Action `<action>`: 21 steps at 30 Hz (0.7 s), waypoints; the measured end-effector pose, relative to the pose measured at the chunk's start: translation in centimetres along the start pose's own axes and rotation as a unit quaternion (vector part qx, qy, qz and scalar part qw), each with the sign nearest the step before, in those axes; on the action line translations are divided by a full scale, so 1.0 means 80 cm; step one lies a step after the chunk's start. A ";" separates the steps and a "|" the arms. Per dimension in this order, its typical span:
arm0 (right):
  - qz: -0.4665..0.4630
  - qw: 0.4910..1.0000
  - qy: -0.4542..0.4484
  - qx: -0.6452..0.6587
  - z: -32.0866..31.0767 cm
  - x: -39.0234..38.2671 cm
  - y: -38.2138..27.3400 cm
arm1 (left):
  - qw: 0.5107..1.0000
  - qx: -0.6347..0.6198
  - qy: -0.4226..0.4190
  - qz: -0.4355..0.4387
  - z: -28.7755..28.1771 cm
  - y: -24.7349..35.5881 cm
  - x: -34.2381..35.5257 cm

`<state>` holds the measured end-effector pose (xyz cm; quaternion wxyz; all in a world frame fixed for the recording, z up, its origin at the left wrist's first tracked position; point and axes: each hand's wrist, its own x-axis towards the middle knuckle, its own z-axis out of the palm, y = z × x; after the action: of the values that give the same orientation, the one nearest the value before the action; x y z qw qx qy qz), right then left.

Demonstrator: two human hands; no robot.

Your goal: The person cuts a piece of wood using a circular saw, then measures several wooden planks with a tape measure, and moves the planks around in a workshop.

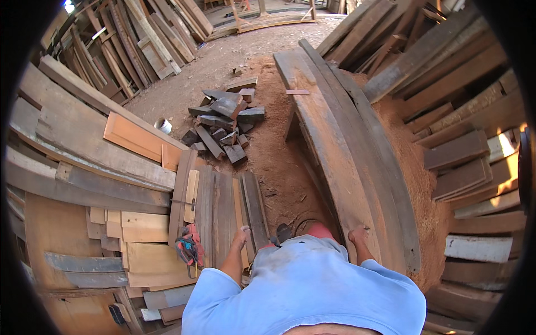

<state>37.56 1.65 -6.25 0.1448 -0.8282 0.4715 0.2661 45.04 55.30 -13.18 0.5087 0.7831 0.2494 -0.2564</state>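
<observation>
My left hand (242, 236), fingers curled, is over long narrow boards (222, 195) lying side by side at lower left; whether it holds anything is too small to make out. Beside them rests a red and teal power tool (190, 245), with a small pale wooden piece (191, 195) above it. My right hand (357, 234), fingers also curled, is at the near end of a long dusty plank bench (335, 151), seemingly touching its top; anything within the fingers is hidden. A short pinkish wooden strip (297, 91) lies across the bench's far part.
Dark offcuts (226, 117) are heaped on the dirt floor (167, 92) ahead, near a metal can (162, 125). Stacked boards (84, 139) and an orange panel (134, 137) line the left. More timber (474, 173) lines the right. Wooden frames (276, 22) stand at the back.
</observation>
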 end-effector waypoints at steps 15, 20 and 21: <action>-0.299 0.928 0.218 0.045 -0.095 0.164 -0.320 | 0.983 -0.171 -0.056 -0.037 0.059 0.031 0.131; -0.361 0.917 0.157 0.070 -0.162 0.177 -0.478 | 0.978 -0.173 -0.031 -0.111 0.006 0.145 0.177; -0.370 0.915 0.145 0.067 -0.192 0.179 -0.516 | 0.977 -0.194 -0.028 -0.084 -0.004 0.176 0.198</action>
<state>83.57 5.20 -2.41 0.2180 -0.9613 0.1642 0.0384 66.05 52.58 -14.00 0.6340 0.6384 0.3450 -0.2672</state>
